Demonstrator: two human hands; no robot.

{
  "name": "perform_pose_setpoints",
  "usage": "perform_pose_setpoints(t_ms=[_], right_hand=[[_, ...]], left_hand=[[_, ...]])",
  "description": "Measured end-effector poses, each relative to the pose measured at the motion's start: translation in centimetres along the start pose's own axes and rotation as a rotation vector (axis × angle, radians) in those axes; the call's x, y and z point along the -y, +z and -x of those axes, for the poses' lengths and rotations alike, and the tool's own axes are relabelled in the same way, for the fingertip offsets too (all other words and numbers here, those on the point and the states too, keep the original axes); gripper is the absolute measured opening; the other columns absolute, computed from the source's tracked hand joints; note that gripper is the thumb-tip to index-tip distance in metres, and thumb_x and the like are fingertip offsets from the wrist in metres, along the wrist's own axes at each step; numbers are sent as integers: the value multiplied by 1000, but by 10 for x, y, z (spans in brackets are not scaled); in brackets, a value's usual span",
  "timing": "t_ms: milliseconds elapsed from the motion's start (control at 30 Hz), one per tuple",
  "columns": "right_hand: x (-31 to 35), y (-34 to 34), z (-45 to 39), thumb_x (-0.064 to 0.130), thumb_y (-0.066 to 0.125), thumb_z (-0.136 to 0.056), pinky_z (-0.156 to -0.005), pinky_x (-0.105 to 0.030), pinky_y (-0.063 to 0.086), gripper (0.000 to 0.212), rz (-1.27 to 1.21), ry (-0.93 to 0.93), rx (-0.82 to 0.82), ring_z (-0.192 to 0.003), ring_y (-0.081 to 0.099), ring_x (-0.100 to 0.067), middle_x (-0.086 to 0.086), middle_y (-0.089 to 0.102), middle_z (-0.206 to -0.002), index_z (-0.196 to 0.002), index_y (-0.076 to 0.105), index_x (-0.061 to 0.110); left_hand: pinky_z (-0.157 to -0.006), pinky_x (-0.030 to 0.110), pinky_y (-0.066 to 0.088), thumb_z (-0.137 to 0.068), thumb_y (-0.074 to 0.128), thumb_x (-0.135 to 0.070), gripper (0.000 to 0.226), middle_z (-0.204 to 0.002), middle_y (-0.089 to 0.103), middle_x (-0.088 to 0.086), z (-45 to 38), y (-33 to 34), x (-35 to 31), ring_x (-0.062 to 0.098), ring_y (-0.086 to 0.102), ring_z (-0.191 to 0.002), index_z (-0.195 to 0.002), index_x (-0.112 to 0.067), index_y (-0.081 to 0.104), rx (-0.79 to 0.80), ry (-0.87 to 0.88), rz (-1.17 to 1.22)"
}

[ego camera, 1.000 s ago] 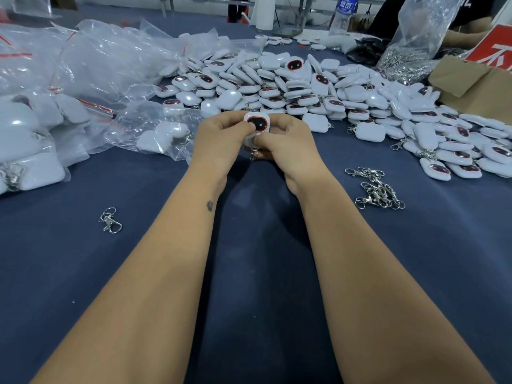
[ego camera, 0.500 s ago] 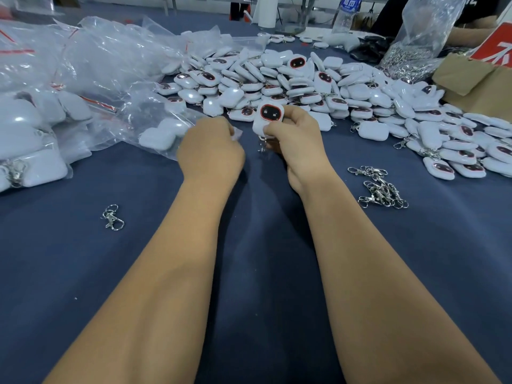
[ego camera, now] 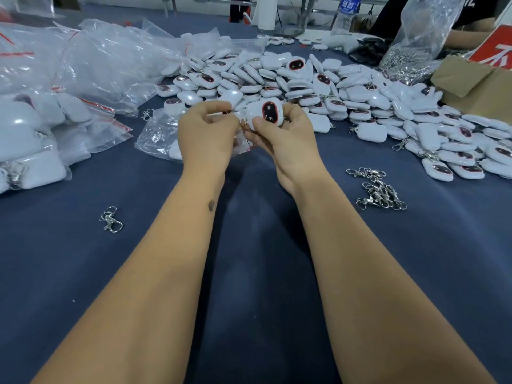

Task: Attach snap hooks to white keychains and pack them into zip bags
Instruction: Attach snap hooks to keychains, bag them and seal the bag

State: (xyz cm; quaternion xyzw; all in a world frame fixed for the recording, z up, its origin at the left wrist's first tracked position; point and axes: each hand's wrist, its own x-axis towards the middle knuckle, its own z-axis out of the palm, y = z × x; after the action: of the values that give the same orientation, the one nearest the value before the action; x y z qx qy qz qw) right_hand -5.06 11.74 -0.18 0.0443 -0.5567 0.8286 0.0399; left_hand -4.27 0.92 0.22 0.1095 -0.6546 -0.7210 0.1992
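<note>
The keychain pile [ego camera: 318, 87] lies on the blue table [ego camera: 249, 273] beyond both hands. The right hand [ego camera: 285, 142] grips one white keychain [ego camera: 266, 113]. The left hand [ego camera: 206, 134] pinches a zip bag [ego camera: 158, 134] just beside it. Printing on the water bottle [ego camera: 345, 12] label is unreadable.

hidden: left hand [ego camera: 206, 134] fingertips | cut off: cardboard box [ego camera: 476, 81]
</note>
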Motion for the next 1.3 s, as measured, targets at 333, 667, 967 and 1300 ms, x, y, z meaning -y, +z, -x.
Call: perform_pose_setpoints(t_ms=[333, 667, 967, 1300], right_hand=[[-9, 1, 1, 18, 60, -88, -69, -30, 54, 26, 903, -149, 60, -67, 57, -8, 6, 62, -73, -112, 71, 20], [-1, -8, -4, 6, 62, -86, -64, -16, 48, 17, 541, -54, -177, -73, 61, -5, 5, 66, -86, -91, 62, 23], [-2, 12, -2, -4, 59, -86, -49, -16, 45, 27, 383, 52, -34, -49, 57, -4, -10, 66, -74, -110, 57, 9], [15, 42, -18, -6, 51, -84, -36, -13, 34, 22, 417, 129, -35, -37, 50, -6, -10, 57, -66, -102, 54, 6]], left_hand=[[-60, 9, 46, -81, 63, -5, 23, -75, 66, -15, 7, 5, -1, -5, 59, -64, -79, -28, 64, -31, 341, -146], [-66, 17, 48, -80, 62, -6, 23, -76, 67, -11, -4, 2, 2, 3, 59, -67, -76, -29, 64, -132, 226, -82], [-56, 28, 45, -76, 63, -2, 18, -56, 60, -2, -15, -20, -4, 16, 54, -56, -70, -18, 69, -26, -90, -56], [-63, 31, 35, -72, 61, -3, 7, -64, 45, 10, -30, -48, -22, 19, 39, -61, -69, 0, 66, -2, -12, -214]])
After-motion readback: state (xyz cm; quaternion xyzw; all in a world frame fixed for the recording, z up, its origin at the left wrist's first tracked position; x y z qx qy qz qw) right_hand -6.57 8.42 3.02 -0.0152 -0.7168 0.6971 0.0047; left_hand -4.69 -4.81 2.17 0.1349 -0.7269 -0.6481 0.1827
